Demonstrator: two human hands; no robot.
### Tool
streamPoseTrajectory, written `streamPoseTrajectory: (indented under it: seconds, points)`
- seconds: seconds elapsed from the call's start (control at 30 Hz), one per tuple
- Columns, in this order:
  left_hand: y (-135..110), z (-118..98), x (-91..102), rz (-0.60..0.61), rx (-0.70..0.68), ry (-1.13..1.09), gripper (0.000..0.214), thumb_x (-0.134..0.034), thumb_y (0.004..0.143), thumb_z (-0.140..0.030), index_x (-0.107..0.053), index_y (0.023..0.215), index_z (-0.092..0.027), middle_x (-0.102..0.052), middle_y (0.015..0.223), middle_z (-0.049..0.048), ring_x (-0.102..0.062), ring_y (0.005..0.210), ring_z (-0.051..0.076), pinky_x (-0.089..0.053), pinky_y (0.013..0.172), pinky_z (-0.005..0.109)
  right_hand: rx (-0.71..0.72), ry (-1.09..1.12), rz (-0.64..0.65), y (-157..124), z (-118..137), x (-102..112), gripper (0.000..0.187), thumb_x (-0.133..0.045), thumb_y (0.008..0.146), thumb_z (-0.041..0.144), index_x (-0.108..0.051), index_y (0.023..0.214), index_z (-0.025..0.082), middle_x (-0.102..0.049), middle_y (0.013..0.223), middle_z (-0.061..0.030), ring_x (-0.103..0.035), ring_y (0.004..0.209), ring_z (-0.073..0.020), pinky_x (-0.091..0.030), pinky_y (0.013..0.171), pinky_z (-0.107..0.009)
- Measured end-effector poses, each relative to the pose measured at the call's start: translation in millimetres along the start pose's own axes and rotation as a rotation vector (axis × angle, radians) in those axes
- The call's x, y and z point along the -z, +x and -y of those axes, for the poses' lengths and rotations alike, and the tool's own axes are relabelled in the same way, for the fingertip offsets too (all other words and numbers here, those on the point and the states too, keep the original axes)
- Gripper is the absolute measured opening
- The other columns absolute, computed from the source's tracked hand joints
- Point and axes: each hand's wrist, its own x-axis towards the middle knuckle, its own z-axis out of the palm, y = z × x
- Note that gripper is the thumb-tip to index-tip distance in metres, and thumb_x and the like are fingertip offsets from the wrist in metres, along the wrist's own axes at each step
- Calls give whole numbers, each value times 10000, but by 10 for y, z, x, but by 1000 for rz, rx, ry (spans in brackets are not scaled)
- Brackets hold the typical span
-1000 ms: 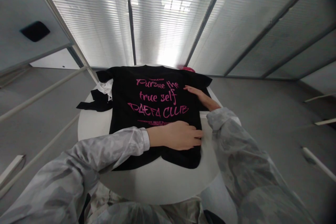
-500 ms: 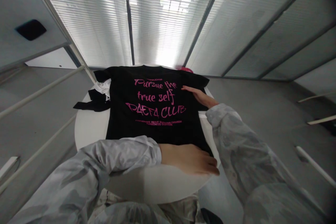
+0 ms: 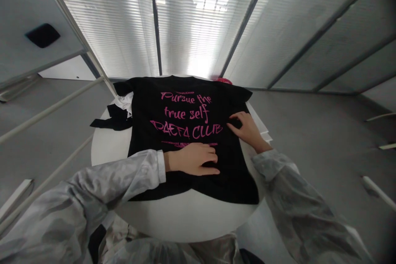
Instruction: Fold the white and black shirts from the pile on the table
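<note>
A black T-shirt (image 3: 173, 132) with pink lettering lies spread flat on a round white table (image 3: 185, 218). My left hand (image 3: 193, 160) rests palm down on the shirt's lower middle, just below the lettering, fingers stretched out. My right hand (image 3: 247, 128) lies flat on the shirt's right side beside the words, fingers apart. Neither hand holds anything.
Other black and white garments (image 3: 119, 113) are bunched at the table's left edge. A pink object (image 3: 223, 80) peeks out behind the shirt's far edge. White papers (image 3: 262, 132) lie under the shirt at the right. Glass walls with blinds stand behind.
My left hand slid from the shirt's near right hem back up to its lower middle. My right hand moved from the far right shoulder toward me along the right side.
</note>
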Motion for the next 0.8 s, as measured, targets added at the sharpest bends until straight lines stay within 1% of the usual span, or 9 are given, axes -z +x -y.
streamPoseTrajectory:
  seconds: [0.07, 0.1, 0.2, 0.27, 0.33, 0.43, 0.57, 0.67, 0.8]
  points:
    - [-36, 20, -78, 25, -79, -36, 430, -691, 1082, -613, -756, 1099, -188, -765, 1005, 71, -741, 950, 228, -560, 895, 359, -30, -28, -8, -51, 21, 2, 270, -700, 997, 523, -754, 1067, 267, -735, 1131, -143, -656, 1117, -380, -524, 1053, -562]
    - [-51, 8, -112, 37, -103, -41, 409, -708, 1077, -591, -750, 1124, -187, -769, 1020, 71, -740, 939, 227, -563, 888, 365, -47, -41, -12, -69, 23, -3, 268, -677, 1014, 525, -754, 1015, 269, -735, 1081, -141, -656, 1075, -374, -529, 1022, -553]
    - [-96, -68, -175, 76, -150, -26, 233, -671, 1111, -411, -733, 1159, -191, -783, 1053, 71, -744, 933, 218, -567, 869, 368, -85, -57, -40, -115, 6, -23, 324, -613, 1058, 530, -737, 917, 267, -719, 958, -128, -657, 960, -348, -536, 937, -520]
    - [-123, -114, -181, 75, -168, -16, 182, -640, 1120, -351, -729, 1160, -197, -784, 1067, 71, -749, 952, 214, -565, 874, 364, -101, -58, -65, -148, 0, -28, 365, -583, 1076, 550, -734, 913, 260, -718, 944, -126, -660, 922, -336, -537, 906, -508]
    - [-141, -140, -172, 64, -175, -10, 193, -640, 1124, -367, -732, 1157, -200, -781, 1059, 72, -752, 959, 216, -562, 867, 366, -109, -78, -72, -185, 15, -24, 397, -598, 1069, 597, -742, 933, 253, -729, 975, -136, -668, 927, -341, -540, 909, -515]
    - [-148, -149, -166, 50, -180, -1, 240, -664, 1120, -429, -742, 1155, -205, -783, 1040, 73, -750, 937, 219, -554, 834, 376, -91, -131, -47, -234, 65, -16, 402, -667, 1028, 641, -765, 995, 252, -746, 1061, -154, -680, 1001, -370, -541, 957, -546]
    - [-144, -151, -192, 29, -200, -12, 320, -664, 1116, -511, -752, 1144, -205, -781, 998, 66, -747, 895, 215, -543, 783, 377, -92, -108, -9, -248, 111, -15, 381, -601, 1062, 594, -765, 941, 272, -744, 1048, -140, -684, 971, -357, -553, 933, -542]
    - [-166, -170, -209, 18, -203, -18, 283, -671, 1115, -470, -747, 1165, -202, -789, 1006, 66, -756, 903, 211, -554, 788, 365, -121, -39, -22, -244, 124, -1, 427, -576, 1066, 629, -757, 910, 276, -742, 1001, -127, -684, 898, -333, -561, 889, -528]
    - [-219, -218, -192, 50, -198, -26, 177, -653, 1118, -360, -738, 1171, -214, -801, 1059, 70, -767, 919, 207, -576, 784, 354, -171, 64, -103, -295, 109, 100, 460, -607, 1038, 697, -742, 889, 283, -748, 949, -111, -678, 814, -311, -562, 816, -502]
